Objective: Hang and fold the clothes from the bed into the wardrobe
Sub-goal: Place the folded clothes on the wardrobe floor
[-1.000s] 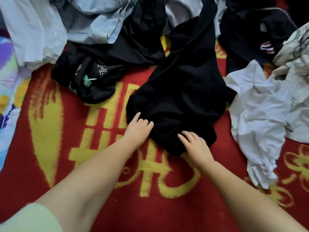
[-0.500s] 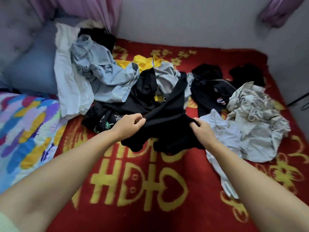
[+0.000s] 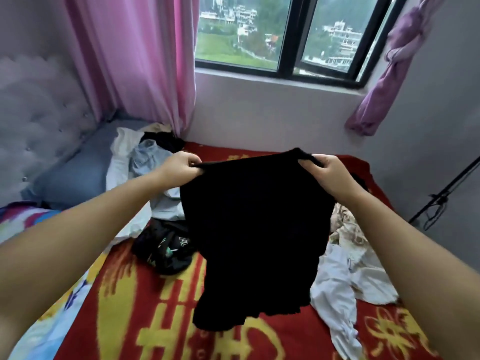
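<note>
Black garment (image 3: 254,229) held up above bed (image 3: 168,307), top edge stretched between both hands. Left hand (image 3: 181,166) pinching one corner, right hand (image 3: 328,172) pinching the other; rest hanging limp below both. Judged soft, light, non-slippery; corner holds suit folding. Dark printed top (image 3: 166,249) lying below left hand, white lettering present but too blurred to read. No label visible on held garment.

Home bedroom. Bed (image 3: 161,320) with red-yellow blanket, tufted headboard (image 3: 33,120), blue pillow (image 3: 75,172). Pink curtain (image 3: 135,61) beside window (image 3: 280,35), clothes scattered.
</note>
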Demonstrator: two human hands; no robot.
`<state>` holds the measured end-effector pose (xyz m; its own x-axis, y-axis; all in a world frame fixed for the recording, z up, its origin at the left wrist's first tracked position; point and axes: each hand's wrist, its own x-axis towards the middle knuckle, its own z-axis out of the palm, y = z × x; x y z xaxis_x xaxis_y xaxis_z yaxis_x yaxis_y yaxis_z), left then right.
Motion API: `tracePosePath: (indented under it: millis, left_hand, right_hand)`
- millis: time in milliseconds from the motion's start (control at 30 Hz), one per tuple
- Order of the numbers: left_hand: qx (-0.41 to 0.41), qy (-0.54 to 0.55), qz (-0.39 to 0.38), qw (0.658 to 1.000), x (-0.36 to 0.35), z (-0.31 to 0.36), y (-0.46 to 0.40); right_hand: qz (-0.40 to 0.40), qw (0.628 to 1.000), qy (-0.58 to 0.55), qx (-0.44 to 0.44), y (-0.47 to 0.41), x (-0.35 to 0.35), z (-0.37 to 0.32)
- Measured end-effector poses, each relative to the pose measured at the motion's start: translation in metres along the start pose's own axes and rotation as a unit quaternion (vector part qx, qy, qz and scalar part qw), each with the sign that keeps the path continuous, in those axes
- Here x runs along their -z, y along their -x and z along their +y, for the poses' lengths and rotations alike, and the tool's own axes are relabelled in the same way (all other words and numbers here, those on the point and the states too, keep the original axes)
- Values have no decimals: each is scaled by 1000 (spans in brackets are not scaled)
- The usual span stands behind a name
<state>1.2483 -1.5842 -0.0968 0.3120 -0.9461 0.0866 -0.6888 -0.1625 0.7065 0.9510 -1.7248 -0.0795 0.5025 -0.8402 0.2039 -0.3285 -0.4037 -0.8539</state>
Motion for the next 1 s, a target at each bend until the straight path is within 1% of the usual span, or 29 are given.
tracePosePath:
  millis: [100, 167, 233, 300, 367, 433, 500, 600, 667, 700, 733, 767, 800, 867, 933, 967, 1000]
  left_hand:
    - [12, 140, 33, 990, 19, 24, -1]
    - [23, 209, 32, 977, 28, 40, -1]
    - [35, 259, -11, 965, 36, 54, -2]
    - [45, 269, -66, 960, 40, 62, -4]
    - [42, 238, -88, 966, 44, 66, -7]
    - [18, 163, -67, 984, 46, 66, -10]
    - [-27, 31, -40, 998, 47, 62, -13]
    - [-35, -151, 4, 988, 46, 47, -17]
    - [-19, -189, 24, 981, 42, 40, -17]
    - [-11, -180, 22, 983, 40, 40, -16]
    - [0, -149, 10, 989, 37, 41, -14]
    - [21, -104, -17, 994, 36, 42, -11]
    - [50, -61, -61, 995, 36, 44, -7]
    - [120, -8, -188, 975, 36, 48, 3]
    - [158, -13, -286, 945, 39, 48, 15]
    - [161, -26, -318, 934, 41, 47, 20]
    - [163, -32, -340, 926, 42, 46, 24]
  right_hand:
    - [32, 999, 9, 30, -11, 13, -15]
    - [45, 999, -10, 30, -16, 18, -17]
    - [53, 997, -50, 9, -16, 18, -16]
    - [58, 992, -106, -26, -14, 14, -11]
    - [64, 987, -136, -52, -10, 14, -4]
    - [70, 985, -147, -65, -7, 16, 0]
    - [85, 982, -153, -67, -5, 21, -2]
    - [100, 987, -118, -38, -8, 30, -12]
    - [103, 991, -85, -12, -10, 34, -19]
    - [103, 992, -69, -3, -10, 35, -22]
    - [99, 993, -62, 0, -9, 35, -24]
    - [84, 994, -69, -10, -6, 37, -25]
    - [50, 994, -88, -33, -3, 39, -25]
    - [-71, 985, -105, -115, 6, 49, -20]
    - [-212, 956, -57, -196, 18, 62, -15]
    - [-270, 936, -40, -222, 24, 67, -11]
    - [-309, 920, -33, -238, 29, 72, -7]
